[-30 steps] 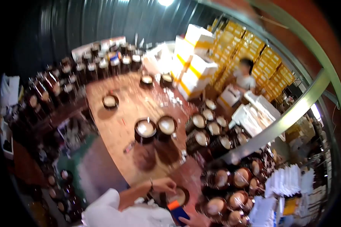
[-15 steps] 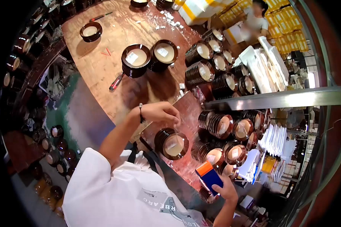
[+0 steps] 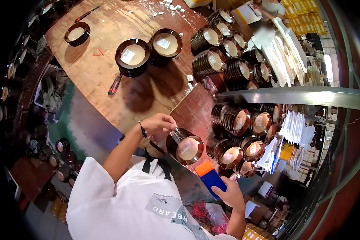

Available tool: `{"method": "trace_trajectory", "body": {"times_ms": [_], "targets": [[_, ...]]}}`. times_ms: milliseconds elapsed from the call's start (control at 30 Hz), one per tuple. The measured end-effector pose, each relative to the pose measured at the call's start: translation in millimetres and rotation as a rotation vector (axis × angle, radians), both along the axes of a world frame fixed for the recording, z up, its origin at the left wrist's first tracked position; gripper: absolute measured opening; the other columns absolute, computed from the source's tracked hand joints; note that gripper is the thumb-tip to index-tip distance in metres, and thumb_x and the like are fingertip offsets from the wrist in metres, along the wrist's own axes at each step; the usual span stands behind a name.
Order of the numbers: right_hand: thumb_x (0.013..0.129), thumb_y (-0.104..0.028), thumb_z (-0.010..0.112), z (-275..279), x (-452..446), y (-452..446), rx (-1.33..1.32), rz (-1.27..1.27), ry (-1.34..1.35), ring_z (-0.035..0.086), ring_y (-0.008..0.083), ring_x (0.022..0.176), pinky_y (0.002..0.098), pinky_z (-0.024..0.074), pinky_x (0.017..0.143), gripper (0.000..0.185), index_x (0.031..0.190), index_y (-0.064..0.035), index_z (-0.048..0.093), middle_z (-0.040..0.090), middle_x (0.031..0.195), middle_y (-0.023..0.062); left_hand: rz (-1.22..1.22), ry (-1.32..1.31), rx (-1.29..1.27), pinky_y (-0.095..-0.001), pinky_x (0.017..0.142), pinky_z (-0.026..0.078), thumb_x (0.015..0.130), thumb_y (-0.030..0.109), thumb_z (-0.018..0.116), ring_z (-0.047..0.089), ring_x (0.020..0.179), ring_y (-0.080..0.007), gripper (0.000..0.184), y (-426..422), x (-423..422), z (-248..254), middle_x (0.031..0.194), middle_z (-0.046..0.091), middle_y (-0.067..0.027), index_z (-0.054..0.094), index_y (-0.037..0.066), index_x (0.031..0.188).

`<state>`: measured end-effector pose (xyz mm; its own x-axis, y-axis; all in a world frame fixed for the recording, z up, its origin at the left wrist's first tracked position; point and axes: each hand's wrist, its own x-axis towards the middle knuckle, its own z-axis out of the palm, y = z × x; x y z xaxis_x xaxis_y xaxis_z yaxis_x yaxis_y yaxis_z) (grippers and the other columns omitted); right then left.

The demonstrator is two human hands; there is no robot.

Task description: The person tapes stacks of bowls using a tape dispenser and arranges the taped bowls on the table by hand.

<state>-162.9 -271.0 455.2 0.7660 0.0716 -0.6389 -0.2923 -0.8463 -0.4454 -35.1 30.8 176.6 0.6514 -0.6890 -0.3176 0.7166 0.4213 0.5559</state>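
A stack of dark brown bowls (image 3: 189, 149) with pale insides and a white label lies tilted on the reddish table in front of me. My left hand (image 3: 159, 123), with a dark bracelet at the wrist, is at its upper left, fingertips pinched on a strip of clear film (image 3: 177, 135) that reaches the stack. My right hand (image 3: 229, 193) grips a blue block-shaped object with an orange end (image 3: 209, 180), just below and right of the bowls. The object's exact kind does not show.
Two labelled bowl stacks (image 3: 133, 58) and a smaller stack (image 3: 77, 34) stand on the wooden table (image 3: 96, 80). A red-black cutter (image 3: 115, 85) lies there. Many wrapped stacks (image 3: 230, 120) fill the right side, crossed by a metal bar (image 3: 292, 96). Another person (image 3: 273, 7) is behind.
My left hand has come down to the bowl stack and now pinches clear film. My right hand has brought the blue-and-orange object leftward and up, closer to the bowls. The camera view has shifted.
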Motion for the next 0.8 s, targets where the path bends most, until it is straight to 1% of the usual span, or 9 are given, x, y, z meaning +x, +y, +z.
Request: {"method": "trace_trajectory", "body": {"times_ms": [200,267,333,400,467,533,600,733,800], "targets": [[0.086,-0.025,0.077,8.8,13.4,26.1,0.029,-0.014,-0.040,0.059,0.0161,0.064,0.0321,0.0492,0.064,0.034,0.101,0.0031,0.066,0.064,0.072,0.0130,-0.010,-0.099,0.042,-0.0241,0.071,0.052,0.092,0.007,0.069,0.063,0.076,-0.0099,0.006,-0.2,25.8,-35.6,0.086,0.068,-0.0031,0.070,0.002,0.094],[0.086,-0.025,0.076,30.8,21.5,30.3,-0.081,0.037,-0.013,0.060,0.0158,0.064,0.0319,0.0498,0.064,0.034,0.103,0.0037,0.067,0.065,0.073,0.0132,0.035,-0.023,0.096,-0.0247,0.071,0.052,0.091,0.005,0.069,0.063,0.075,-0.0101,0.004,12.7,49.4,-38.8,0.085,0.067,-0.0019,0.070,0.003,0.094],[0.087,-0.030,0.075,63.9,38.7,20.8,-0.127,0.001,0.192,0.068,0.0148,0.071,0.0313,0.0536,0.070,0.039,0.110,0.0008,0.070,0.072,0.081,0.0146,0.155,0.037,0.123,-0.0241,0.069,0.052,0.092,0.006,0.070,0.063,0.074,-0.0097,0.003,34.4,74.5,-70.7,0.083,0.065,-0.0008,0.070,0.003,0.093],[0.088,-0.026,0.074,91.1,44.5,14.6,-0.031,-0.162,0.197,0.062,0.0082,0.069,0.0278,0.0514,0.067,0.034,0.104,0.0030,0.071,0.070,0.077,0.0071,0.190,0.012,0.183,-0.0222,0.069,0.051,0.092,0.008,0.070,0.062,0.073,-0.0091,0.005,54.2,88.1,-91.5,0.082,0.064,-0.0003,0.070,0.003,0.092],[0.089,-0.024,0.074,101.8,54.0,15.3,0.023,-0.220,0.207,0.058,0.0051,0.071,0.0255,0.0498,0.066,0.032,0.102,0.0049,0.070,0.067,0.075,0.0027,0.224,-0.024,0.104,-0.0210,0.066,0.050,0.093,0.012,0.073,0.062,0.070,-0.0094,0.009,37.8,80.0,-119.7,0.081,0.066,-0.0009,0.070,0.003,0.093],[0.093,-0.024,0.070,101.1,71.3,32.7,0.069,-0.168,0.133,0.057,0.0055,0.073,0.0250,0.0485,0.067,0.032,0.104,0.0052,0.068,0.068,0.079,0.0023,0.202,-0.146,0.256,-0.0222,0.063,0.050,0.092,0.012,0.074,0.063,0.068,-0.0101,0.010,8.8,63.3,-156.1,0.079,0.068,-0.0025,0.071,0.002,0.094],[0.094,-0.026,0.069,98.8,92.6,49.9,0.000,-0.185,0.256,0.056,0.0058,0.072,0.0257,0.0481,0.066,0.033,0.105,0.0054,0.068,0.067,0.080,0.0013,0.212,-0.177,0.263,-0.0235,0.061,0.050,0.093,0.011,0.073,0.064,0.067,-0.0105,0.009,-24.0,34.1,-194.6,0.079,0.070,-0.0044,0.071,0.002,0.094],[0.095,-0.031,0.067,84.1,118.0,69.5,-0.037,-0.088,0.314,0.057,0.0070,0.068,0.0262,0.0482,0.064,0.038,0.102,0.0056,0.069,0.067,0.076,0.0027,0.292,-0.100,0.213,-0.0283,0.066,0.054,0.093,0.006,0.070,0.065,0.070,-0.0129,0.006,-65.8,-15.7,-217.5,0.081,0.072,-0.0043,0.072,0.000,0.095],[0.096,-0.035,0.065,82.3,131.8,77.6,-0.135,-0.020,0.341,0.059,0.0086,0.066,0.0271,0.0489,0.064,0.041,0.102,0.0057,0.069,0.067,0.074,0.0046,0.379,-0.265,0.478,-0.0305,0.069,0.053,0.091,0.008,0.072,0.065,0.074,-0.0136,0.010,-80.0,-30.1,-222.4,0.082,0.071,-0.0059,0.072,0.000,0.097]]}}
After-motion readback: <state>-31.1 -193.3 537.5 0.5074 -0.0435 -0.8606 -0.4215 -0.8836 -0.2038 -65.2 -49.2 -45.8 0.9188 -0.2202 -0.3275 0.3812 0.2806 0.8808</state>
